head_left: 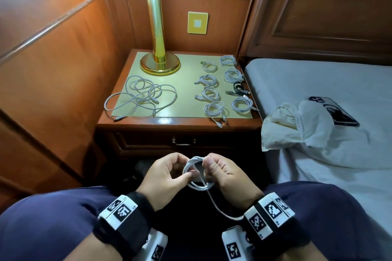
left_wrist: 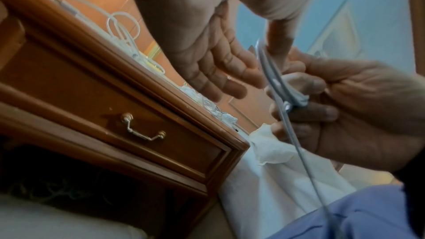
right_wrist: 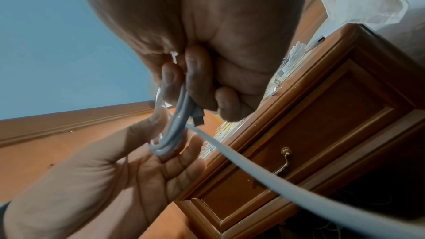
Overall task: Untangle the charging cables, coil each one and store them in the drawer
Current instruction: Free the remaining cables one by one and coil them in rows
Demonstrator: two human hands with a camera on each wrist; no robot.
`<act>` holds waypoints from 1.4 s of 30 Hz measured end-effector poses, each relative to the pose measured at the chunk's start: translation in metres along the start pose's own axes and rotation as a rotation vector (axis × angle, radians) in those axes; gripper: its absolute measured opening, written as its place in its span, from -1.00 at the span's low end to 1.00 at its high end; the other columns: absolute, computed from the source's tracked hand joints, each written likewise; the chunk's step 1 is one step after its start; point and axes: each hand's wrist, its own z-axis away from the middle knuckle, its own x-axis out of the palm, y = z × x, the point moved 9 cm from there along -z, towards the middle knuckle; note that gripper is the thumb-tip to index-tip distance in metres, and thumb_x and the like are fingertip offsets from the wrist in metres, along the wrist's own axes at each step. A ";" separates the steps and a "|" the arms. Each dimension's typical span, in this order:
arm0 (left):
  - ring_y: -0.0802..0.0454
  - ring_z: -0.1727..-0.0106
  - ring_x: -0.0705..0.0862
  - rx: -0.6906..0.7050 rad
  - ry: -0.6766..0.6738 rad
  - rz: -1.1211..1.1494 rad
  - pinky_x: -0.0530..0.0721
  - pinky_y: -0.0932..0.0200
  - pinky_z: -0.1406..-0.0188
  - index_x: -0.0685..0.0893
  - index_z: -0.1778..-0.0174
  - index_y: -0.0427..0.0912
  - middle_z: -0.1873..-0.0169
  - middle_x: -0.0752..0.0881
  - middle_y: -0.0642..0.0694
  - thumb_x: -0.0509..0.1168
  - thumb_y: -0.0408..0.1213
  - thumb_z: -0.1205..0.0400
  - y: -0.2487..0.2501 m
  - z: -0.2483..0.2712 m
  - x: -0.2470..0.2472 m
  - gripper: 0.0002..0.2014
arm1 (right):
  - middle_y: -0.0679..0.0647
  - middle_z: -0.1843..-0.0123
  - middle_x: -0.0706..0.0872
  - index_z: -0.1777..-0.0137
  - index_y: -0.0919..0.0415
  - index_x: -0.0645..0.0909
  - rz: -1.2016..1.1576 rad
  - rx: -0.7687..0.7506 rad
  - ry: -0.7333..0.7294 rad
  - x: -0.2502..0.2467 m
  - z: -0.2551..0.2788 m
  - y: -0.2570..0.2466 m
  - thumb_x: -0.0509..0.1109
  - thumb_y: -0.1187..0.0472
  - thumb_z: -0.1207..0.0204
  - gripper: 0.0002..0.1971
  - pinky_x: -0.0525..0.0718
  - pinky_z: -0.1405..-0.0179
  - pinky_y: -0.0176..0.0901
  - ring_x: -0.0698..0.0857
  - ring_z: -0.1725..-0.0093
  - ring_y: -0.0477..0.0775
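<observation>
coiling is the step in hand: a white cable (head_left: pixel 196 172) is being wound into a small loop over the lap, between the knees; the right hand (head_left: pixel 228 172) has its fingers curled round one side of the loop, pinching the turns together, with a plug end showing by its fingertips in the right wrist view; the left hand (head_left: pixel 164 172) pinches the other side between thumb and forefinger, its remaining fingers loosely spread and holding nothing; a free tail of the cable runs down from the loop towards the right wrist, so my judgement is that the next move calls for winding that tail onto the loop while the right hand keeps the turns from springing apart; just beyond the hands, the drawer (head_left: pixel 183 141) in the front of the nightstand is closed, its handle untouched, so it will need pulling open before anything is stored; on the worktop (head_left: pixel 182 91) above, a tangled heap of white cables (head_left: pixel 141 96) lies at the left, waiting to be separated; at the right lie coiled cables (head_left: pixel 222 85) in two rows, one of them dark; a gold lamp (head_left: pixel 159 57) stands at the back.
</observation>
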 end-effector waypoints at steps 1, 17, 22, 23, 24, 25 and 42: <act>0.01 0.16 0.82 -0.014 -0.003 0.060 0.73 0.11 0.05 0.71 0.09 -0.22 0.22 0.85 -0.13 0.53 -0.45 -0.55 -0.001 0.000 0.002 -0.87 | -0.20 0.46 0.49 0.29 0.13 0.45 0.000 -0.008 0.001 0.000 0.000 -0.002 0.19 -0.01 -0.76 -0.62 0.43 0.31 -0.39 0.44 0.42 -0.24; 0.04 0.33 0.66 -0.107 0.054 0.477 0.67 0.21 0.25 0.56 0.02 -0.27 0.37 0.70 -0.08 0.59 -0.39 -0.38 0.000 -0.001 0.013 -0.63 | -0.07 0.29 0.72 0.16 0.04 0.62 0.305 -0.138 0.174 -0.011 -0.005 -0.004 0.24 -0.13 -0.69 -0.68 0.67 0.21 -0.04 0.71 0.28 -0.08; 0.06 0.30 0.68 -0.041 0.140 0.003 0.69 0.08 0.26 0.60 0.10 -0.02 0.24 0.69 -0.01 0.42 -0.52 -0.50 0.000 -0.003 -0.001 -0.72 | -0.11 0.30 0.69 0.15 0.07 0.63 0.347 -0.178 0.244 -0.019 -0.005 -0.007 0.24 -0.12 -0.66 -0.68 0.60 0.27 -0.22 0.67 0.30 -0.14; 0.02 0.30 0.71 -0.059 0.167 -0.019 0.72 0.01 0.22 0.60 0.10 0.01 0.20 0.68 -0.05 0.41 -0.51 -0.50 -0.002 -0.003 -0.005 -0.71 | -0.13 0.33 0.65 0.17 0.06 0.61 0.361 -0.195 0.279 -0.022 -0.004 -0.008 0.25 -0.10 -0.67 -0.70 0.54 0.31 -0.28 0.63 0.34 -0.15; -0.01 0.31 0.75 -0.090 0.198 0.009 0.74 -0.02 0.19 0.60 0.09 -0.02 0.19 0.68 -0.09 0.39 -0.55 -0.53 -0.007 -0.003 -0.009 -0.71 | -0.13 0.36 0.61 0.20 0.05 0.58 0.373 -0.212 0.329 -0.027 -0.003 -0.010 0.25 -0.08 -0.69 -0.70 0.50 0.34 -0.30 0.59 0.37 -0.16; -0.03 0.35 0.76 -0.132 0.220 0.107 0.75 -0.02 0.20 0.60 0.06 -0.12 0.22 0.67 -0.11 0.33 -0.62 -0.58 -0.011 -0.002 -0.011 -0.73 | -0.12 0.38 0.60 0.21 0.06 0.57 0.372 -0.221 0.393 -0.035 -0.001 -0.012 0.25 -0.07 -0.71 -0.69 0.48 0.36 -0.31 0.56 0.39 -0.15; 0.14 0.35 0.79 0.002 0.407 -0.174 0.69 0.38 0.45 0.86 0.01 0.12 0.29 0.83 -0.01 0.46 -0.26 -0.65 -0.002 0.004 -0.049 -0.85 | 0.01 0.43 0.56 0.19 0.21 0.54 -0.399 0.067 0.583 -0.074 0.007 0.007 0.19 0.02 -0.77 -0.65 0.35 0.53 -0.26 0.38 0.56 -0.11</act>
